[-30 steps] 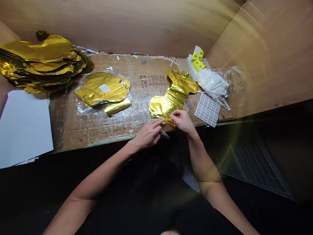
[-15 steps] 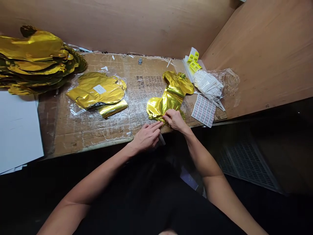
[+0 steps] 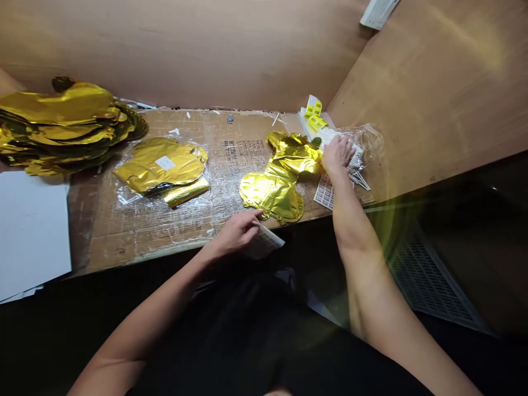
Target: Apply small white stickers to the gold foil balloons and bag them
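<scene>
A flat gold foil balloon (image 3: 280, 179) lies on the taped cardboard worktop (image 3: 140, 231) near its front edge. My left hand (image 3: 237, 234) rests at that edge beside the balloon, fingers curled on a small white sheet (image 3: 266, 242). My right hand (image 3: 338, 154) reaches to the back right and lies on a clear bag of white sticks (image 3: 357, 159), fingers bent down into them; what they grip is hidden. A label sheet (image 3: 324, 193) lies partly under my right wrist.
A pile of gold foil balloons (image 3: 66, 124) sits at the back left. Bagged gold balloons (image 3: 163, 168) lie left of centre. White paper sheets (image 3: 28, 231) lie at the left edge. Yellow tags (image 3: 313, 113) stand by the wooden corner walls (image 3: 412, 93).
My right hand left the balloon's lower end and moved up and right onto the bag of white sticks. My left hand stayed by the table edge, its white sheet now showing.
</scene>
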`<state>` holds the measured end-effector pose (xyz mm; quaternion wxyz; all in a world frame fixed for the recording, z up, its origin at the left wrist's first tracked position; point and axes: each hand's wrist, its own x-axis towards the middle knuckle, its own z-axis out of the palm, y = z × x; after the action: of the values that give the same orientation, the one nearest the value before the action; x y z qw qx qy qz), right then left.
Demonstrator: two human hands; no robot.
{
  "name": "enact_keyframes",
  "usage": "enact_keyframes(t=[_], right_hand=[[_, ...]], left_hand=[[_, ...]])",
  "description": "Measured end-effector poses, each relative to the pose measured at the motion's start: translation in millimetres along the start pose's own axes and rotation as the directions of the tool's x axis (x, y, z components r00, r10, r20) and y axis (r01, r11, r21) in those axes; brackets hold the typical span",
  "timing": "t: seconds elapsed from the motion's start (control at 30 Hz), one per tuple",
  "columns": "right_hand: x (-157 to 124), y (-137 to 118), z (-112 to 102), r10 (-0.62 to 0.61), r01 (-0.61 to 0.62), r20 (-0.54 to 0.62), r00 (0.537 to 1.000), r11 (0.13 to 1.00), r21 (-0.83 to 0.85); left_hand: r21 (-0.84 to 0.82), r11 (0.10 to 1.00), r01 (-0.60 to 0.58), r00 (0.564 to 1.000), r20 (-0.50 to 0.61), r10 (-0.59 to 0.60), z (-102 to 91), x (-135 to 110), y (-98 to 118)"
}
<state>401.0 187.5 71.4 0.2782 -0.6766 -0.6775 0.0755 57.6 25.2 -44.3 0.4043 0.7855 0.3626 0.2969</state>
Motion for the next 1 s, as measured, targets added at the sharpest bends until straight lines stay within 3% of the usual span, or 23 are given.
enact_keyframes(t=[0.07,0.1,0.17,0.2,0.23,0.27,0.4,0.5,0.67,0.9,1.0], right_hand=[[-13.2,-5.7,-0.9,0.028,-0.022,-0.112,0.993,0.998,0.056],[-28.8,-12.4,4.3,0.013,-0.003,-0.074,0.997,0.991,0.131],[-72.3,-30.6,21.4,-0.119,0.037,0.197,0.973,0.927,0.374],[-96.4,-40.5,30.8,-0.215,-0.003,0.379,0.900,0.867,0.499],[-119.5,-49.9,39.4,-0.272,-0.065,0.475,0.837,0.812,0.580],[-139.8,-58.2,46.3,-0.280,-0.128,0.504,0.817,0.765,0.631],[-182.8,-75.2,56.0,-0.120,-0.273,0.463,0.878,0.670,0.691],[-188.5,-75.7,51.3,-0.073,-0.292,0.452,0.889,0.671,0.682],[-195.6,-73.2,44.5,-0.051,-0.309,0.464,0.884,0.681,0.664],[-210.7,-68.4,47.7,-0.022,-0.269,0.376,0.926,0.662,0.700],[-213.1,-66.4,45.4,-0.022,-0.255,0.365,0.931,0.677,0.690]], left_hand=[[-0.276,0.952,0.134,0.982,-0.089,-0.164,-7.4,1.0,4.6],[-0.390,0.903,0.180,0.962,-0.120,-0.243,-10.9,1.2,6.7],[-0.531,0.821,0.208,0.923,-0.172,-0.345,-17.0,1.1,10.2],[-0.560,0.803,0.202,0.908,-0.201,-0.369,-19.3,1.0,11.6],[-0.568,0.800,0.194,0.895,-0.230,-0.381,-21.1,0.9,13.0],[-0.559,0.807,0.187,0.885,-0.260,-0.385,-22.3,0.9,14.3],[-0.424,0.890,0.170,0.852,-0.391,-0.349,-22.1,1.4,19.8],[-0.380,0.912,0.154,0.840,-0.436,-0.323,-19.7,3.5,22.3],[-0.430,0.889,0.160,0.870,-0.363,-0.333,-17.8,7.0,24.5],[-0.132,0.984,0.119,0.803,-0.570,-0.174,-9.2,9.3,28.4],[-0.073,0.994,0.084,0.792,-0.601,-0.111,-7.3,10.9,26.6]])
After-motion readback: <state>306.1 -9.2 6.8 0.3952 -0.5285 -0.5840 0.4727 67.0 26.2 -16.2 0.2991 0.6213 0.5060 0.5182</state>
